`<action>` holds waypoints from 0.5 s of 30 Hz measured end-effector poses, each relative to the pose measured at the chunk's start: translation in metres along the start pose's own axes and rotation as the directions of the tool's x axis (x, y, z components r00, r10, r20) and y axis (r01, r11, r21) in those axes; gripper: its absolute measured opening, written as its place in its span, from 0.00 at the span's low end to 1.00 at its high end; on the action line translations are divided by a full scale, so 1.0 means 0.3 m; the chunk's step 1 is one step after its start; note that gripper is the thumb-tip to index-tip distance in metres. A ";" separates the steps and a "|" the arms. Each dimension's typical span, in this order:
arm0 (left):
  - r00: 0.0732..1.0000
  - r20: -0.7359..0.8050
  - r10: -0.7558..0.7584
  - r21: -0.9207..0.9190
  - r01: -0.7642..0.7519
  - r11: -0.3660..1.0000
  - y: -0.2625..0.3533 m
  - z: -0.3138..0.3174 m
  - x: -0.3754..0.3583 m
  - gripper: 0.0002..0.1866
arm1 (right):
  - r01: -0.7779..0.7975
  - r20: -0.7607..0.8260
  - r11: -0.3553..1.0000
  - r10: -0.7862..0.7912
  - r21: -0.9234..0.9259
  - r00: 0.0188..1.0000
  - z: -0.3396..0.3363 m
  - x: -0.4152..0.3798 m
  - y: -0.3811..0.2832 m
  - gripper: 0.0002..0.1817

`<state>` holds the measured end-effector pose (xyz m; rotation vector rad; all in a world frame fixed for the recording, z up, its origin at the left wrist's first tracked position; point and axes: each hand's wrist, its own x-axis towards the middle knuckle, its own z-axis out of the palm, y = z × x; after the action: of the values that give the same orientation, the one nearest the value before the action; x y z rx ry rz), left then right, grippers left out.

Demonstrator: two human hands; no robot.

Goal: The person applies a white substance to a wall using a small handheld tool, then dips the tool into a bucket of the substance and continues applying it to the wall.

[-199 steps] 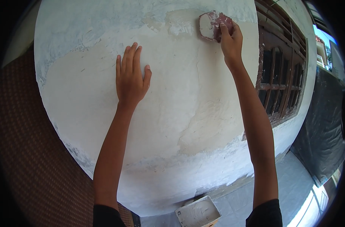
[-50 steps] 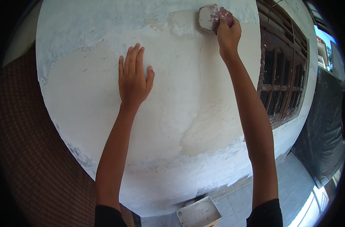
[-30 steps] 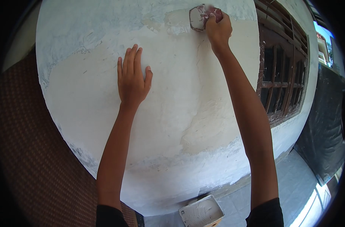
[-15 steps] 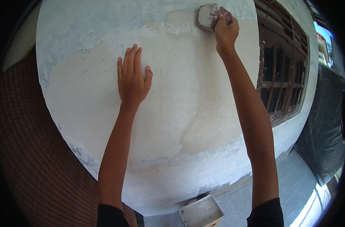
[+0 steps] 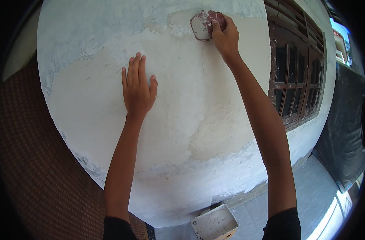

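Observation:
My right hand (image 5: 226, 36) grips a reddish-brown flat piece (image 5: 202, 26) smeared with pale filler, up against the upper part of the wall (image 5: 170, 120). My left hand (image 5: 138, 86) is flat on the wall to the left and lower down, its fingers stretched out and holding nothing. The wall is whitish with uneven beige and bluish patches. A thin crack runs down below the piece in my right hand.
Right of the wall patch is a dark wooden window (image 5: 296, 76) with panes. A tray (image 5: 214, 222) of pale filler stands on the grey floor (image 5: 250, 216) below. A brown woven surface (image 5: 42, 152) is at left, a dark sheet (image 5: 338, 128) at far right.
My right hand has moved left and slightly down along the wall with the reddish-brown piece. My left hand stays flat on the wall, appearing a little lower.

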<state>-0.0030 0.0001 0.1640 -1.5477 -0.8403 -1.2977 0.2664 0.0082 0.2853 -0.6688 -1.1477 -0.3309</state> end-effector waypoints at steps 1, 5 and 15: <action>1.000 0.004 -0.002 0.005 0.002 1.000 0.003 -0.001 -0.005 0.33 | -0.083 -0.047 0.996 0.085 0.035 0.995 -0.008 0.003 -0.001 0.26; 1.000 0.005 -0.007 0.021 0.006 1.000 0.010 0.001 -0.013 0.34 | -0.256 -0.163 0.912 0.320 0.322 0.933 -0.041 0.014 -0.044 0.24; 0.999 0.033 -0.027 0.025 0.027 0.999 0.036 0.002 -0.049 0.34 | -0.148 -0.108 0.864 0.226 0.481 0.968 -0.057 0.007 -0.001 0.21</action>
<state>0.0038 -0.0023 0.1472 -1.5473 -0.8973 -1.2800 0.2795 -0.0026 0.2831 -0.3109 -0.9486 0.0656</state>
